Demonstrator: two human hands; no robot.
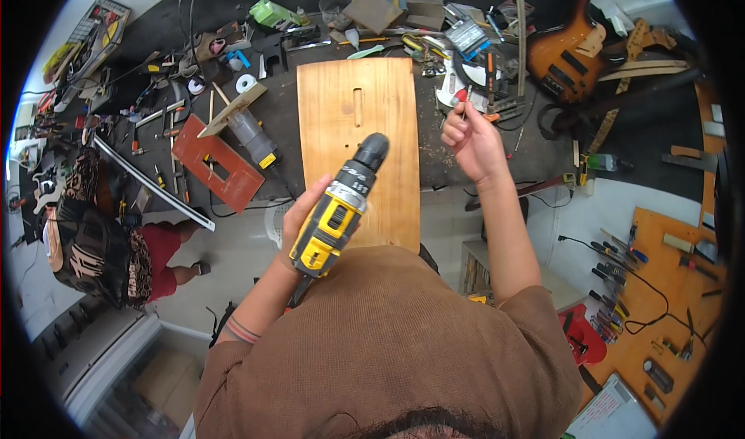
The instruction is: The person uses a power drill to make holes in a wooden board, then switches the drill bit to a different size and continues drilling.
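My left hand [302, 209] holds a yellow and black cordless drill [332, 223] over the near part of a pale wooden board [326, 101]. The drill's black chuck [372, 148] points away from me, and no bit shows in it. In the board are a long rounded slot [357, 107] and small holes, partly hidden by the chuck. To the right of the board, my right hand [477, 148] is raised with a thin metal piece [468, 96], possibly a drill bit, pinched between thumb and fingers. A small red-tipped item [460, 95] shows beside those fingertips; whether I hold it is unclear.
A trim router [256, 139] and a reddish slotted template [218, 168] lie left of the board. Mixed tools crowd the dark bench [279, 101]. A sunburst bass guitar [559, 55] lies at the far right. Another person [99, 258] stands at the left.
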